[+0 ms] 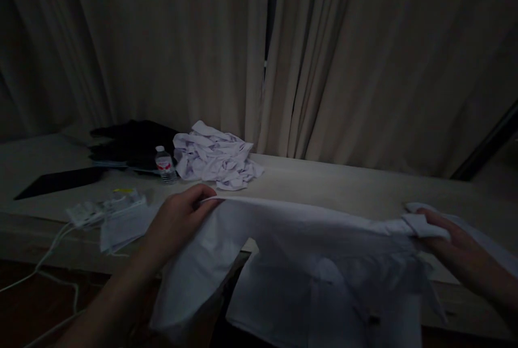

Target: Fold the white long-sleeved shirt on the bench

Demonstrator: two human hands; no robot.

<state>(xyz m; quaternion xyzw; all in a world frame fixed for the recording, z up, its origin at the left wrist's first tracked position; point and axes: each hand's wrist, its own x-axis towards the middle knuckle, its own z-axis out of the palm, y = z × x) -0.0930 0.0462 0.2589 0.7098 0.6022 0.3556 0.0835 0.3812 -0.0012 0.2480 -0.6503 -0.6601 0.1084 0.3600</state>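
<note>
A white shirt [283, 229] hangs stretched between my two hands, in front of the ledge. My left hand [190, 205] pinches its upper edge near one end, and a sleeve-like part drops below that grip. At the other end, my right hand [449, 232] is closed around the bunched cloth, some of which lies over the fingers. Folds hide part of the right fingers. The lower part of the garment falls toward the bottom of the view, dim and creased.
Crumpled white cloth [218, 156] lies on the ledge [324, 175] beside a water bottle [165, 165]. Dark folded items [133, 143] are piled behind the bottle. A power strip [107, 207] with white cables [56, 245] and papers [123, 226] sits at left. Curtains [182, 51] hang behind.
</note>
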